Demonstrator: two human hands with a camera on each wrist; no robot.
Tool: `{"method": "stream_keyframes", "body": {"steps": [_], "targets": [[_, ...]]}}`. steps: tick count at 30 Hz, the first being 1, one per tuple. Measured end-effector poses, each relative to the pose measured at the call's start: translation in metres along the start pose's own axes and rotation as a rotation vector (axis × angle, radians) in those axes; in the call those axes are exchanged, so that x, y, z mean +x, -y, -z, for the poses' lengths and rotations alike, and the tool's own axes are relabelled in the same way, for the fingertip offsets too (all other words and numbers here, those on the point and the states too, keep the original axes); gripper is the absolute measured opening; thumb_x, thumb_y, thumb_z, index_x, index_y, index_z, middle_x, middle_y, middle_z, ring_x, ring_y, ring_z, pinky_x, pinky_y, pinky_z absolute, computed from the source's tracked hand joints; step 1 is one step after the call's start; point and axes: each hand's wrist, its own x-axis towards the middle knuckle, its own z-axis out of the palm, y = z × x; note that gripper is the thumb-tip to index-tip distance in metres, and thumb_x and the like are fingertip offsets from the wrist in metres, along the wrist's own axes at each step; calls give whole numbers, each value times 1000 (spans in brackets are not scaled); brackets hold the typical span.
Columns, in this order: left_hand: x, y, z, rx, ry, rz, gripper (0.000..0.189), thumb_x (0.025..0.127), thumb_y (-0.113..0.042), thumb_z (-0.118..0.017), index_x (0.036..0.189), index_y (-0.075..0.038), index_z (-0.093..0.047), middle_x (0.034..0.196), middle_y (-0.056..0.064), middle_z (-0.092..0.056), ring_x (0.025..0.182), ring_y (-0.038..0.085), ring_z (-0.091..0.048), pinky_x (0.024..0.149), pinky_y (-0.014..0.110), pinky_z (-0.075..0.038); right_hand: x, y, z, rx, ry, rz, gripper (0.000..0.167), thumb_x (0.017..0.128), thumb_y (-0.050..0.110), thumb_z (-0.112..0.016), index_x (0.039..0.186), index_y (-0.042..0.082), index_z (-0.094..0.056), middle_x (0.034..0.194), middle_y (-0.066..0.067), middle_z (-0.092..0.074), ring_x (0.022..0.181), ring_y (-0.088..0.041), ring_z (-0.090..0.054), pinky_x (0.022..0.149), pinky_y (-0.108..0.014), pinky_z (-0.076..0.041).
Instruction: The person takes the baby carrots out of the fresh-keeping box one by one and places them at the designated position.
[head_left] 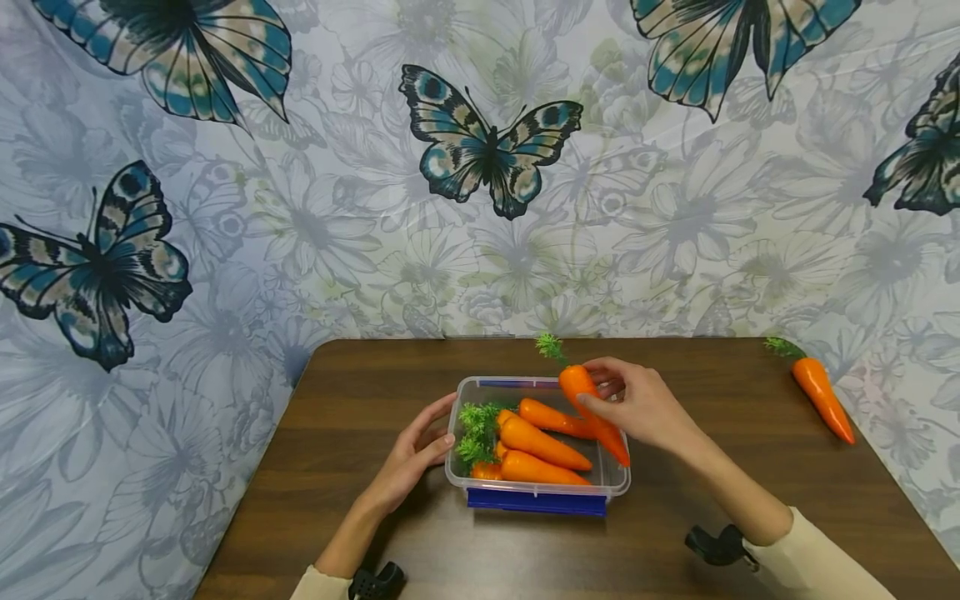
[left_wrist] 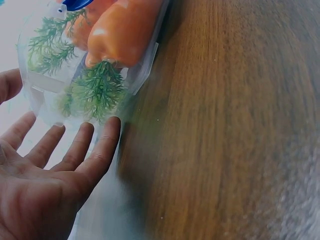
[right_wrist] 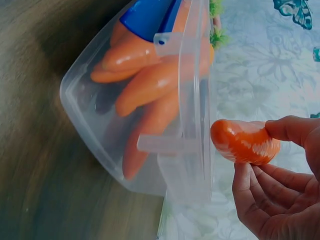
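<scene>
A clear plastic box (head_left: 536,490) with blue side clips holds several orange carrots (head_left: 543,442) with green tops (head_left: 476,433) bunched toward its left end. My right hand (head_left: 637,404) pinches one more carrot (head_left: 577,385) between thumb and fingers over the box's right side, its leafy top pointing away and its tip toward the near right corner. In the right wrist view that carrot (right_wrist: 245,141) shows tip-first beside the box rim. My left hand (head_left: 416,454) rests its spread, straight fingers against the box's left end; the left wrist view shows fingertips (left_wrist: 112,125) at that clear wall.
Another carrot (head_left: 823,400) with a green top lies near the right edge of the brown wooden table (head_left: 360,375). Behind the table hangs a cloth (head_left: 337,208) printed with butterflies and flowers. A dark wrist device (head_left: 716,546) sits at the right sleeve.
</scene>
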Motion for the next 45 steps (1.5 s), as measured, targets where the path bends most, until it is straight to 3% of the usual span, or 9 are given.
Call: {"method": "stream_keyframes", "body": {"steps": [16, 22, 31, 45], "targets": [[0, 1, -1, 7, -9, 9, 61, 112, -17, -57, 168, -29, -36, 176, 9, -33, 151, 49, -48, 101, 32, -61, -15, -17, 26, -3, -59, -41, 51, 100, 35, -79, 142, 9, -66, 128, -13, -77, 100, -20, -74, 81, -25, -60], [-1, 1, -1, 17, -13, 15, 61, 112, -17, -57, 168, -29, -36, 175, 9, -34, 150, 49, -49, 100, 33, -61, -18, -28, 31, -21, -68, -55, 50, 100, 34, -78, 143, 10, -66, 130, -14, -76, 102, -22, -75, 83, -31, -61], [-1, 0, -2, 15, -14, 15, 61, 112, -17, -57, 168, -29, -36, 175, 9, -35, 150, 49, -49, 100, 34, -62, -27, -45, 42, -52, -98, -121, 55, 101, 41, -76, 145, 10, -65, 129, -15, -77, 104, -26, -76, 85, -35, -59], [-2, 0, -2, 0, -13, 15, 62, 112, -15, -57, 169, -27, -36, 175, 10, -34, 151, 50, -48, 99, 34, -62, -40, -71, 62, -73, -98, -210, 61, 102, 46, -73, 147, 7, -62, 132, -20, -74, 104, -25, -74, 81, -31, -57]]}}
